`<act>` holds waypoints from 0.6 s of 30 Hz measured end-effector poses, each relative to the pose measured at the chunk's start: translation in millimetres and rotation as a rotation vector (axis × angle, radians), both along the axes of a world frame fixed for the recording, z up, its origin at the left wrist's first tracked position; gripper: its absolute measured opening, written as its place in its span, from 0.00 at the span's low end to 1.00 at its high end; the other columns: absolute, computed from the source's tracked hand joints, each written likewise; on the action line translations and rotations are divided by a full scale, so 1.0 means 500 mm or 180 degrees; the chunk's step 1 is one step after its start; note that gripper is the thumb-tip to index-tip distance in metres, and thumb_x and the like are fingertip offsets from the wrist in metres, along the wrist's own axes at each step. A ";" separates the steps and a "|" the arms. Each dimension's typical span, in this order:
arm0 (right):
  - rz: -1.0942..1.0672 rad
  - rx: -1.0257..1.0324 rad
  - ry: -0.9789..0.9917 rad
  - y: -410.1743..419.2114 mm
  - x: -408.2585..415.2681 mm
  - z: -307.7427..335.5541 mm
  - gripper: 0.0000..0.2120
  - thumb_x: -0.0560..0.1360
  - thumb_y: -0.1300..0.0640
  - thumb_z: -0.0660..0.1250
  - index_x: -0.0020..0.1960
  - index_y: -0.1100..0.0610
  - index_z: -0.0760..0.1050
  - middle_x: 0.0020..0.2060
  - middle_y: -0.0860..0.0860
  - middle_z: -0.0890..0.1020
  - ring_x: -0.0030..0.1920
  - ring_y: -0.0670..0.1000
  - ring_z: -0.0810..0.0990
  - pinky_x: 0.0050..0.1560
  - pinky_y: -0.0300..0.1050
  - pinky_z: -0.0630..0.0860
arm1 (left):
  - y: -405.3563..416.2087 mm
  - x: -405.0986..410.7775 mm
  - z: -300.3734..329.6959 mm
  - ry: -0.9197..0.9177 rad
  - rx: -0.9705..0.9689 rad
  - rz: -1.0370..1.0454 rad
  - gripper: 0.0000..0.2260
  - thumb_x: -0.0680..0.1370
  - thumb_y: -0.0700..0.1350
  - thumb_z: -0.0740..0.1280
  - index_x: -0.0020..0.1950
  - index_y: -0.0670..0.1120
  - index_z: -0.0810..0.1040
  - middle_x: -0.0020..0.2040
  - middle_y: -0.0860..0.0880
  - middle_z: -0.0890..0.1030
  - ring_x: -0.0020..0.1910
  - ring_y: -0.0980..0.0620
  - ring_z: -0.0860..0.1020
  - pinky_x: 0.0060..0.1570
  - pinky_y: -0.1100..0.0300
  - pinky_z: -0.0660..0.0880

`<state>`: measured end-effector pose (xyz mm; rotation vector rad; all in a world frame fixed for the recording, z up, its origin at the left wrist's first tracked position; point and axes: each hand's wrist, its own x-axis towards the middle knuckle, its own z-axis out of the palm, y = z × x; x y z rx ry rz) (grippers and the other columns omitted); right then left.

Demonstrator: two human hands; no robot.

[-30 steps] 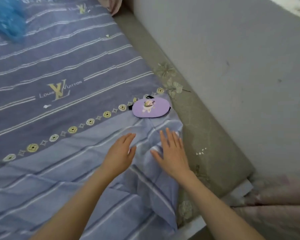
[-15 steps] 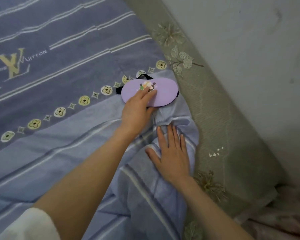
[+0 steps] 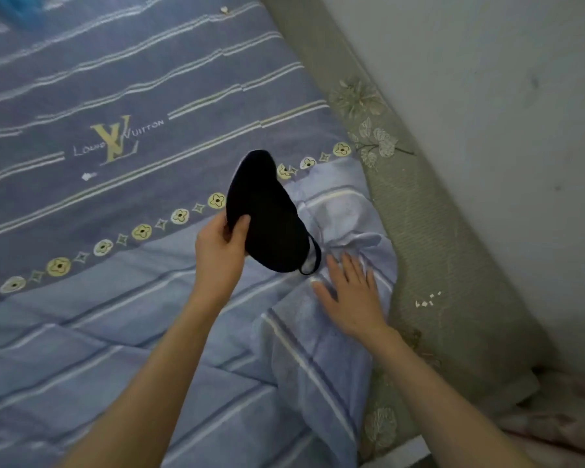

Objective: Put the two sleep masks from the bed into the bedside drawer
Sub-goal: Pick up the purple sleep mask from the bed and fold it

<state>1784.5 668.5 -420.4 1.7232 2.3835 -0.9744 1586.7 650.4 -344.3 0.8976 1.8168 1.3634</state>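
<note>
My left hand [image 3: 218, 249] pinches one edge of a sleep mask [image 3: 267, 214] and holds it lifted above the bed, tilted up. Its black underside faces me and its black strap loops out at the lower right end. My right hand [image 3: 350, 293] lies flat with fingers spread on the light blue quilt [image 3: 190, 349], just below and right of the mask. No second mask and no drawer show in this view.
A purple striped sheet [image 3: 115, 96] with a row of flower prints covers the bed. An olive floral mattress edge [image 3: 429, 251] runs along the right, against a grey wall [image 3: 487, 113]. Pinkish fabric [image 3: 561, 423] lies at the bottom right.
My left hand reached the purple mask lying on the sheet, gripped it and lifted it, turning its black side toward me. My right hand stayed flat on the quilt.
</note>
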 end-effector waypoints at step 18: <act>-0.2481 -0.2740 0.2333 -0.265 -0.121 0.199 0.08 0.75 0.64 0.63 0.38 0.59 0.75 0.34 0.55 0.79 0.33 0.52 0.78 0.27 0.38 0.77 | -0.411 -0.015 0.019 0.0990 -0.0417 -0.0452 0.20 0.76 0.33 0.59 0.66 0.48 0.70 0.60 0.52 0.75 0.59 0.59 0.72 0.53 0.81 0.64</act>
